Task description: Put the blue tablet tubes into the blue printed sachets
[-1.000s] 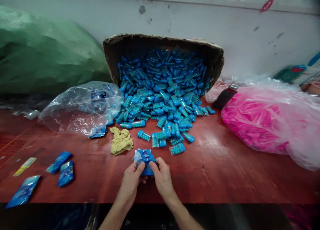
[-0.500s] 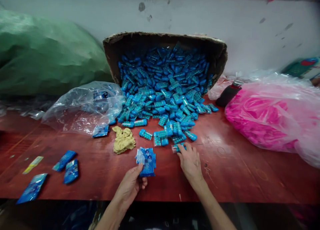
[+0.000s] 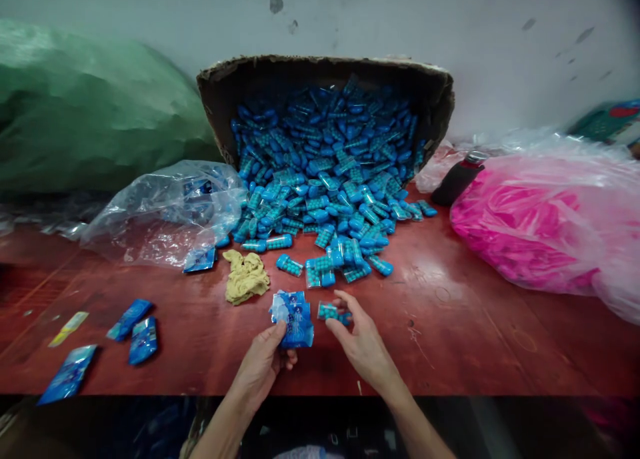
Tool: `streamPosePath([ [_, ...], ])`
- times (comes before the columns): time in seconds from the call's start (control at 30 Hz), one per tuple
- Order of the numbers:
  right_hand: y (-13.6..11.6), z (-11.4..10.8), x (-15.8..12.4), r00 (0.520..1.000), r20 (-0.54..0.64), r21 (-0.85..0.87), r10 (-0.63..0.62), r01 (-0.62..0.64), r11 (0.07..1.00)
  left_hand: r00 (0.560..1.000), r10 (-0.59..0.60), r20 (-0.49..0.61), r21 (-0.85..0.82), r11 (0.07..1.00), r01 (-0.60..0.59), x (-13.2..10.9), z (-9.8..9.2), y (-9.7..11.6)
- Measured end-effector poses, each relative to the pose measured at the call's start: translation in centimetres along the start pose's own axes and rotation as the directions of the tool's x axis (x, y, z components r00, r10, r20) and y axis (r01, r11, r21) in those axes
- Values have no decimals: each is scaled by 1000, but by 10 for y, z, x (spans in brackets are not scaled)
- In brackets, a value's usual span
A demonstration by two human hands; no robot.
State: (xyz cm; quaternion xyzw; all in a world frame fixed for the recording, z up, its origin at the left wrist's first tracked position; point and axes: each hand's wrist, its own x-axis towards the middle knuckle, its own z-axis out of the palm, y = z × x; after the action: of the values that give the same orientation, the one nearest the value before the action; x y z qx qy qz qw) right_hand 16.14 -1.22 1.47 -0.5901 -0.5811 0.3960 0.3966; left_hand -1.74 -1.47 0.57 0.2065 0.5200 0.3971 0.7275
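Note:
Near the front of the red table, my left hand is closed on a small stack of blue printed packets, thumb on top. To its right, my right hand grips a small clear bottle of turquoise balls between thumb and fingers; the fingers partly cover its capped end. The bottle's clear end points toward the packets, with a small gap between. Just beyond lie several similar blue-capped bottles, in front of a big heap of them. A crumpled yellow cloth lies left of the packets.
A worn cardboard box on its side holds the heap. Left are a clear plastic bag, a green sack and loose blue packets. Right are a dark bottle and a bag of pink items. The red table ends close by.
My right hand has moved left and nearer with the bottle, away from the loose bottles and toward the packets. My left hand keeps holding the packets in nearly the same place.

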Motion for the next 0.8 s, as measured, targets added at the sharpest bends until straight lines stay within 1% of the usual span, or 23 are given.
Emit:
streamPosePath([
  [0.03, -4, 3, -1, 997, 63, 169, 43, -54, 984, 1000, 19, -5, 25, 1000, -18, 1, 0, 0],
  [0.07, -7, 7, -3, 989, 130, 303, 74, -111, 947, 999, 43, -15, 49, 998, -42, 2, 1, 0],
  [0.1, -10, 11, -3, 979, 180, 393, 96, -161, 905, 997, 70, -26, 74, 995, -68, 2, 1, 0],
  [0.13, -12, 16, -4, 972, 207, 449, 111, -195, 872, 994, 101, -37, 102, 990, -96, 3, 1, 0],
  [0.2, -13, 25, -3, 968, 207, 514, 143, -232, 826, 985, 164, -54, 174, 973, -153, 4, -1, 0],
  [0.3, -12, 31, -3, 969, 174, 573, 175, -244, 782, 965, 252, -73, 294, 930, -221, 5, -5, 0],
  [0.37, -14, 31, -3, 963, 189, 591, 194, -269, 760, 958, 276, -76, 331, 913, -237, 6, -7, -1],
  [0.43, -18, 28, -4, 949, 247, 601, 198, -310, 737, 963, 261, -74, 306, 925, -227, 7, -7, 0],
  [0.53, -26, 22, -5, 936, 305, 625, 175, -335, 705, 978, 203, -55, 200, 961, -189, 6, -4, 1],
  [0.7, -28, 22, -6, 935, 336, 656, 117, -321, 683, 995, 97, 8, 67, 993, -97, 3, -2, 3],
  [0.8, -23, 27, -7, 942, 316, 645, 117, -303, 702, 994, 103, 21, 81, 991, -104, 2, -3, 3],
])
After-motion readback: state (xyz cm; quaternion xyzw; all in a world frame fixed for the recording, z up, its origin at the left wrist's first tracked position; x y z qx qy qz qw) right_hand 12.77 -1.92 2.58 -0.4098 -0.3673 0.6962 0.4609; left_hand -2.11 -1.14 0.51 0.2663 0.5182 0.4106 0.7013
